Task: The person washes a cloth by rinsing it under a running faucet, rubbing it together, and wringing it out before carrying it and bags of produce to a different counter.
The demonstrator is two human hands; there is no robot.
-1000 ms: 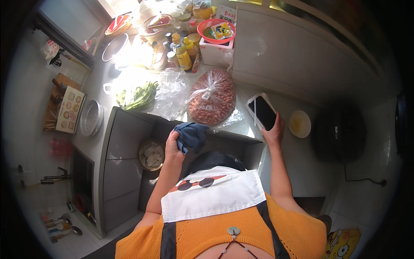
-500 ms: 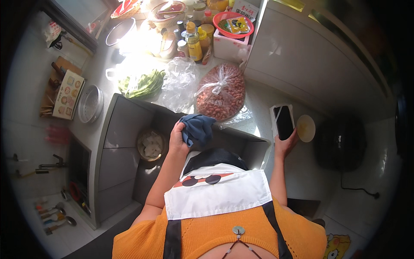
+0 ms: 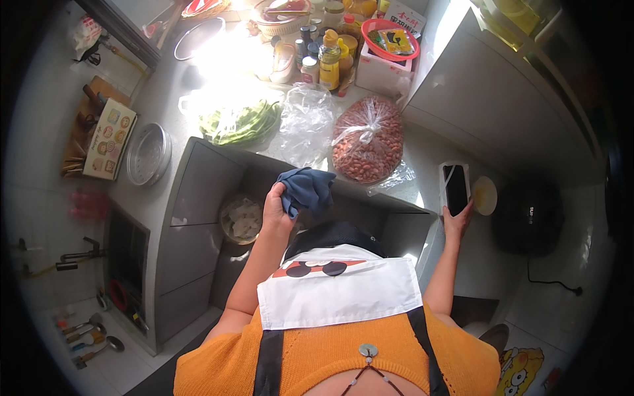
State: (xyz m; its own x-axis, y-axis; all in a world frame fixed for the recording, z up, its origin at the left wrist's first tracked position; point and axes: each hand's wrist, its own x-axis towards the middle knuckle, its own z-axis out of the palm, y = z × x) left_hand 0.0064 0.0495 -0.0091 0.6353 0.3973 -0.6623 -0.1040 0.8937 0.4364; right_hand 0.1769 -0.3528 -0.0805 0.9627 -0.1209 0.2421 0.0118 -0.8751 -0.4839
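A crumpled blue cloth (image 3: pixel 306 191) hangs from my left hand (image 3: pixel 277 210), whose fingers are closed on it above the front of the counter. My right hand (image 3: pixel 457 218) is on the counter at the right, thumb and fingers around the lower end of a phone (image 3: pixel 456 188) with a dark screen. Something white shows around the phone's edges; I cannot tell whether it is a case or a pack underneath. Close to my right fingertips stands a small pale bowl (image 3: pixel 485 196) with something yellowish inside.
Behind the cloth lie a tied bag of reddish peanuts (image 3: pixel 368 142), a clear plastic bag (image 3: pixel 307 125) and green beans (image 3: pixel 241 122). Bottles (image 3: pixel 329 63) stand farther back. Below the counter, a bowl of white pieces (image 3: pixel 240 219) sits in an open drawer (image 3: pixel 191 191). A black appliance (image 3: pixel 527 218) is at the right.
The view has swung, so the counter things appear farther right. My left hand still holds the cloth, which hangs in slightly different folds. My right hand stays at the phone's lower end.
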